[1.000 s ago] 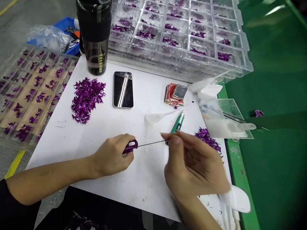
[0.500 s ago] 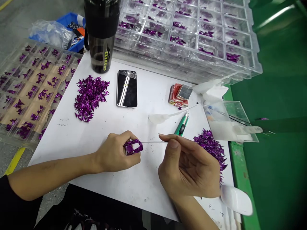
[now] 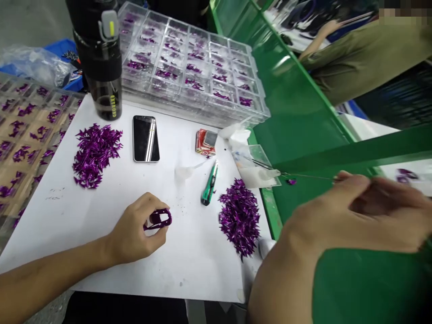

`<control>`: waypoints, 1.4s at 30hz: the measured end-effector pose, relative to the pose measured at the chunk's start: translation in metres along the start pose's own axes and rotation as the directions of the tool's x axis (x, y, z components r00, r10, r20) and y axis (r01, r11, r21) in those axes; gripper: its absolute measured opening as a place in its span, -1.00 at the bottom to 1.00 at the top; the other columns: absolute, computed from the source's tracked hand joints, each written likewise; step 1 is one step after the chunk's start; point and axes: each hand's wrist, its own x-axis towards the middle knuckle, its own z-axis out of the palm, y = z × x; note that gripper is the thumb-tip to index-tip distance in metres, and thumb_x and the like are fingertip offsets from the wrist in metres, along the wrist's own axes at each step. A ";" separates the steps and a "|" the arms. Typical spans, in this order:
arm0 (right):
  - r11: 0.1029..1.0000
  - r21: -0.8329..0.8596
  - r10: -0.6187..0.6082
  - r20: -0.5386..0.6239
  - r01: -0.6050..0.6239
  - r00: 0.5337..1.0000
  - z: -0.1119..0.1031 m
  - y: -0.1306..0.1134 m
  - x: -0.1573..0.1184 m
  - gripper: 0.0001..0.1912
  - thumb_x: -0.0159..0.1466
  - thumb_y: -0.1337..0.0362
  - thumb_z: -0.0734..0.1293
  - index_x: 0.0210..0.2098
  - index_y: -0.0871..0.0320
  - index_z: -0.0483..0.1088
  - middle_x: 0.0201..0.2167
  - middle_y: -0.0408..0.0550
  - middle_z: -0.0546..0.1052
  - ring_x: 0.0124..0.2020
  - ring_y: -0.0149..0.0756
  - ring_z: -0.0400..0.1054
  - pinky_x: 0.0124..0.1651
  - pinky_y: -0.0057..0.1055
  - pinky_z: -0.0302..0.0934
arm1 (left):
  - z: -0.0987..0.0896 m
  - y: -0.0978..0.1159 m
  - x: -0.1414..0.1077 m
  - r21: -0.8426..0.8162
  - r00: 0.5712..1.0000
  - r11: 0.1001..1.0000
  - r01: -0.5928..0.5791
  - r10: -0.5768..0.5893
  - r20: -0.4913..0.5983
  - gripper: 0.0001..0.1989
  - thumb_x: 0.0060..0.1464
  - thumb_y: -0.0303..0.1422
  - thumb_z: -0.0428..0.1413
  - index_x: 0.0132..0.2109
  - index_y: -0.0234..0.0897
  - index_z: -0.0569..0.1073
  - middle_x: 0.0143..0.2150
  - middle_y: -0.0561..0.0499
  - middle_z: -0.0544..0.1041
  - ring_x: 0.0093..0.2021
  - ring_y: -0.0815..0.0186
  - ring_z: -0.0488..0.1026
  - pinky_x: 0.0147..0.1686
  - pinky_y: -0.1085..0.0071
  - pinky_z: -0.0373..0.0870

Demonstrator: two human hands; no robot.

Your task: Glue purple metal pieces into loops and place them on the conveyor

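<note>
Held piece: a glossy purple loop (image 3: 158, 219), foil-like and ring-shaped with an open centre, sat in the fingers over the white sheet, lower centre-left of the frame.
Left hand: the left hand (image 3: 133, 229) was bare and clenched, its curled fingers gripping the loop from the side.
Right hand: the right hand (image 3: 357, 216) was blurred at far right, over a green panel; thumb and fingertips were pinched on the end of a thin steel needle (image 3: 310, 176).
Needle tip: it pointed left toward a small purple scrap (image 3: 291, 181); whether they touched was too small to tell.
Work surface: a matte white sheet (image 3: 189, 270) was speckled with dark flecks.
Piles: a loose heap of spiky purple shards (image 3: 94, 155) lay left of centre; a denser, taller heap (image 3: 239, 217) lay right of the loop, near the sheet's right edge.
Small items: a green utility knife (image 3: 209, 183) lay between the loop and the dense heap, and a white plastic scoop (image 3: 184, 173) lay just left of it. A crumpled red foil packet (image 3: 205, 141) lay farther up.
Upper items: a black smartphone (image 3: 146, 138) lay flat beside a dark, translucent bottle (image 3: 99, 63) standing upright.
Trays: stacked clear compartment trays (image 3: 189, 72) held purple pieces at top centre; a wood-backed tray (image 3: 30, 135) filled the left edge.
Beyond: olive cloth (image 3: 357, 58) showed at upper right.
</note>
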 end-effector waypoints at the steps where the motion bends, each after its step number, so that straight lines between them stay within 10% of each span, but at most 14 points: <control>1: 0.988 -0.156 -0.041 -0.189 0.012 0.981 -0.005 0.006 -0.002 -0.73 0.54 0.14 0.25 0.10 0.05 0.51 -0.13 -0.05 0.61 -0.06 -0.04 0.62 -0.08 -0.20 0.45 | 0.000 0.000 -0.001 0.002 1.000 1.000 -0.012 0.012 0.001 -0.74 0.07 -0.53 0.17 -0.09 -0.18 0.53 -0.22 0.02 0.50 -0.43 0.38 0.39 -0.50 0.43 0.44; 3: 0.923 -0.381 -0.106 -0.387 -0.055 0.916 -0.009 0.014 -0.010 -0.78 0.48 0.21 0.35 0.04 0.11 0.55 -0.13 -0.03 0.63 -0.11 -0.02 0.62 -0.04 -0.16 0.45 | 0.000 -0.001 -0.002 0.009 0.999 0.999 -0.032 0.032 -0.005 -0.67 0.10 -0.51 0.18 0.01 -0.14 0.55 -0.19 0.00 0.49 -0.45 0.39 0.36 -0.51 0.41 0.48; 10: 0.898 -0.429 -0.002 -0.234 -0.101 0.972 -0.013 0.034 -0.013 -0.77 0.44 0.17 0.40 -0.04 0.13 0.64 -0.28 -0.04 0.67 -0.20 -0.03 0.62 -0.11 -0.22 0.46 | -0.001 -0.002 -0.002 -0.082 0.994 0.995 -0.060 0.052 -0.092 -0.62 0.23 -0.50 0.13 0.13 -0.05 0.58 -0.29 0.05 0.53 -0.35 0.32 0.52 -0.38 0.37 0.58; 15: 0.924 -0.349 0.048 -0.303 -0.157 0.952 0.019 -0.033 -0.031 -0.56 0.57 0.20 0.17 -0.21 0.17 0.66 -0.35 -0.04 0.66 -0.31 -0.22 0.57 -0.19 -0.28 0.44 | -0.006 -0.004 0.006 -0.389 0.987 0.911 0.138 -0.160 -0.026 -0.78 0.24 -0.42 0.23 0.02 -0.14 0.60 -0.03 -0.09 0.70 0.01 0.16 0.66 -0.04 0.22 0.66; 18: 1.000 -0.029 -0.003 0.172 0.008 0.985 0.048 -0.086 -0.062 -0.69 0.53 0.25 0.25 -0.28 0.11 0.57 -0.44 -0.15 0.63 -0.49 -0.38 0.52 -0.38 -0.44 0.43 | -0.014 -0.004 0.014 -0.554 0.984 0.824 0.118 -0.171 -0.043 -0.88 0.21 -0.42 0.28 -0.11 -0.14 0.56 0.15 -0.08 0.68 0.25 0.13 0.57 0.13 0.21 0.60; 20: 0.974 0.224 -0.090 0.513 -0.032 0.853 0.062 -0.108 -0.081 -0.83 0.50 0.20 0.33 -0.01 0.10 0.51 -0.25 -0.09 0.69 -0.37 -0.36 0.59 -0.31 -0.46 0.51 | -0.019 -0.005 0.018 -0.620 0.982 0.776 0.113 -0.181 -0.047 -0.87 0.20 -0.42 0.31 -0.15 -0.15 0.53 0.21 -0.05 0.66 0.33 0.15 0.51 0.23 0.17 0.54; 23: 0.921 0.322 -0.051 0.655 -0.218 0.754 0.072 -0.118 -0.097 -0.68 0.45 0.21 0.40 0.16 0.08 0.40 -0.13 -0.04 0.67 -0.25 -0.33 0.63 -0.17 -0.44 0.58 | -0.024 -0.005 0.021 -0.661 0.982 0.733 0.162 -0.186 0.034 -0.85 0.19 -0.38 0.34 -0.16 -0.15 0.52 0.26 -0.06 0.62 0.38 0.11 0.46 0.28 0.09 0.50; 32: 0.911 0.314 0.039 0.579 -0.267 0.814 0.069 -0.117 -0.093 -0.77 0.34 0.29 0.49 -0.03 0.07 0.48 -0.28 -0.13 0.64 -0.37 -0.33 0.56 -0.27 -0.42 0.54 | -0.024 -0.008 0.026 -0.652 0.957 0.713 0.258 -0.280 0.072 -0.33 -0.02 -0.30 0.48 0.24 -0.06 0.50 -0.05 -0.05 0.69 0.12 0.05 0.63 0.12 0.03 0.63; 42: 0.889 0.352 0.053 0.556 -0.293 0.829 0.071 -0.119 -0.099 -0.76 0.33 0.30 0.50 -0.05 0.07 0.44 -0.27 -0.10 0.64 -0.40 -0.35 0.54 -0.29 -0.40 0.54 | -0.027 -0.003 0.027 -0.718 0.909 0.600 0.352 -0.401 0.111 -0.50 -0.15 -0.38 0.54 0.00 -0.19 0.69 -0.10 -0.09 0.75 0.00 0.08 0.69 0.14 0.08 0.61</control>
